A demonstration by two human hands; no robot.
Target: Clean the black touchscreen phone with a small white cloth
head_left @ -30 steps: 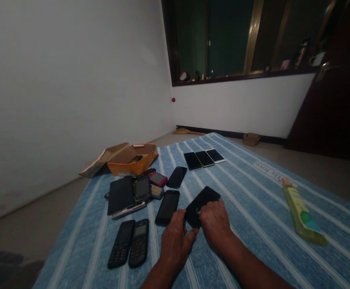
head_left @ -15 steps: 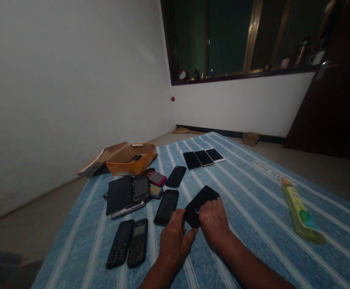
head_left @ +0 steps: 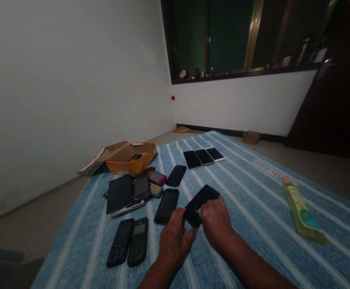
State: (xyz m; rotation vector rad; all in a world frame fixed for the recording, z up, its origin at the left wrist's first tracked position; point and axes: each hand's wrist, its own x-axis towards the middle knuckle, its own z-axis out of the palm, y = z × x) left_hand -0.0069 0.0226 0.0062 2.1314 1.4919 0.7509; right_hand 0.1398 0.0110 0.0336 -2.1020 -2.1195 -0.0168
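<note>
Both of my hands grip the near end of a black smartphone [head_left: 202, 198] that lies back up on a blue striped cloth [head_left: 247, 192]. My left hand [head_left: 175, 241] pinches its near left corner. My right hand [head_left: 215, 220] is curled over its near edge, fingers closed on it. Just left of this phone lies another black smartphone [head_left: 166, 206]. Two black keypad phones [head_left: 129, 242] lie side by side further left.
A heap of mixed phones [head_left: 134, 188] sits in front of an open orange cardboard box [head_left: 127, 158]. A lone black phone [head_left: 176, 176] and a row of three smartphones [head_left: 204, 157] lie beyond. A yellow-green bottle [head_left: 303, 212] lies at right. Bare floor surrounds the cloth.
Hardly anything differs: both hands stay on the near end of the black phone, with only small finger shifts and a slight camera movement.
</note>
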